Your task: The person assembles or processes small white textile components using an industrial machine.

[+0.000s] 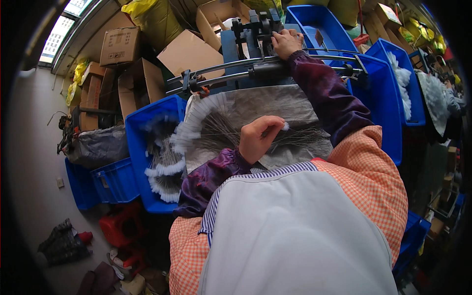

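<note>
My left hand (pixel 258 140) is in a pinch above the grey cloth (pixel 295 101) in front of me. A thin wire brush is between its fingers, its small white bristle tip (pixel 285 126) showing just past the fingertips. Farther off, my right hand (pixel 287 44) curls over a dark part of the bench machine (pixel 253 37); its fingertips are partly hidden. A fan of thin wire brushes (pixel 211 120) with white bristle ends lies on the cloth, bristles to the left. Loose wires (pixel 305 137) spread to the right of my left hand.
Two metal rails (pixel 226 69) cross in front of the machine. A blue bin (pixel 135 132) at the left holds more white-ended brushes; another blue bin (pixel 378 98) stands at the right. Open cardboard boxes (pixel 142 83) and yellow sacks (pixel 155 19) crowd the back. A red stool (pixel 120 226) is lower left.
</note>
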`<state>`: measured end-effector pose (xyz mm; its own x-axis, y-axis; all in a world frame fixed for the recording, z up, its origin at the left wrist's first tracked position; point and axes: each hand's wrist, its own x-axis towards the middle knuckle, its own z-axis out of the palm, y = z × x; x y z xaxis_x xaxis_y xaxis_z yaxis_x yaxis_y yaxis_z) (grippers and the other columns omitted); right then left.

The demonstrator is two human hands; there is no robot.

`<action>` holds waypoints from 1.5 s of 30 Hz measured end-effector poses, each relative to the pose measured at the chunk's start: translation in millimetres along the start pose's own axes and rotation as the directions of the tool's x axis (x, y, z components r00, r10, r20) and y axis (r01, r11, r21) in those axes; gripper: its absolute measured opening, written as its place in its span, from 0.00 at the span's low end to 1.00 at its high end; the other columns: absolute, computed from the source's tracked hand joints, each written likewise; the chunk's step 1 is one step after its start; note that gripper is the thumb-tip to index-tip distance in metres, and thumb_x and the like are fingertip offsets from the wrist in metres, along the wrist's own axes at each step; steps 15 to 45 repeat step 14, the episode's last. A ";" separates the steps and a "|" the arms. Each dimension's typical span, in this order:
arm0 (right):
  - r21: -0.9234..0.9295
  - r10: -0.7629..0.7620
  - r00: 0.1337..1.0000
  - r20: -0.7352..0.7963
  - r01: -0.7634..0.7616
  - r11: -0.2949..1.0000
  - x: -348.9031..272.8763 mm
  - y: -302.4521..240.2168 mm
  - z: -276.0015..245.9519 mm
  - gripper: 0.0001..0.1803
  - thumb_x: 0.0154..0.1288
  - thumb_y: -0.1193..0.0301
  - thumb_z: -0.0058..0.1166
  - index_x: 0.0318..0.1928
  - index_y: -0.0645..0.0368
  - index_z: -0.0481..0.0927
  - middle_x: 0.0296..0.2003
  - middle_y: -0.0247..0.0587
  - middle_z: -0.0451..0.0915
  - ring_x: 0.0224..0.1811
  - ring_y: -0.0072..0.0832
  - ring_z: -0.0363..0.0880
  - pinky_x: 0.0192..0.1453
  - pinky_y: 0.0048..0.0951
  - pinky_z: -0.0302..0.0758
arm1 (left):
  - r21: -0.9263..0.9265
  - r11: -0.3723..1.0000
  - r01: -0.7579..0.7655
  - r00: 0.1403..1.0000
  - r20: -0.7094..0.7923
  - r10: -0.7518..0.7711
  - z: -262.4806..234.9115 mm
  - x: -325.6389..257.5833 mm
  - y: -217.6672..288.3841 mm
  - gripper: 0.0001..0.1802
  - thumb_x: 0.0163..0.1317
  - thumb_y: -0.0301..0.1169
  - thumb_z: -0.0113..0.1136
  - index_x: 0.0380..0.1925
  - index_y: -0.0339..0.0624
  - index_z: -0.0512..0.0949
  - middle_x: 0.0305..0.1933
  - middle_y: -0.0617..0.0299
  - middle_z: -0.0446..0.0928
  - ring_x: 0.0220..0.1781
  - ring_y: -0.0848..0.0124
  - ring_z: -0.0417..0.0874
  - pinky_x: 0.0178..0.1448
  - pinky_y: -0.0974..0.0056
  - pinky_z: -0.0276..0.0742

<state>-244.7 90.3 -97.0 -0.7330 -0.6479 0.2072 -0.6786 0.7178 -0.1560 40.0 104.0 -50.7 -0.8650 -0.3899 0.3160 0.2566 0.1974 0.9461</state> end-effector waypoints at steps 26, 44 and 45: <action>0.276 -0.002 0.995 0.102 -0.027 0.961 25.8 87.2 -0.6 0.19 0.60 0.58 0.41 0.41 0.58 0.75 0.47 0.55 0.68 0.49 0.44 0.68 0.54 0.37 0.63 | -0.179 0.978 0.111 0.960 -0.235 -0.152 -30.3 27.0 -0.8 0.09 0.52 0.20 0.57 0.35 0.36 0.73 0.32 0.60 0.77 0.32 0.77 0.77 0.38 0.74 0.75; 0.276 -0.002 0.995 0.102 -0.027 0.961 25.8 87.2 -0.6 0.19 0.60 0.58 0.41 0.41 0.58 0.75 0.47 0.55 0.68 0.49 0.44 0.68 0.54 0.37 0.63 | -0.179 0.978 0.111 0.960 -0.235 -0.152 -30.3 27.0 -0.8 0.09 0.52 0.20 0.57 0.35 0.36 0.73 0.32 0.60 0.77 0.32 0.77 0.77 0.38 0.74 0.75; 0.276 -0.002 0.995 0.102 -0.027 0.961 25.8 87.2 -0.6 0.19 0.60 0.58 0.41 0.41 0.58 0.75 0.47 0.55 0.68 0.49 0.44 0.68 0.54 0.37 0.63 | -0.179 0.978 0.111 0.960 -0.235 -0.152 -30.3 27.0 -0.8 0.09 0.52 0.20 0.57 0.35 0.36 0.73 0.32 0.60 0.77 0.32 0.77 0.77 0.38 0.74 0.75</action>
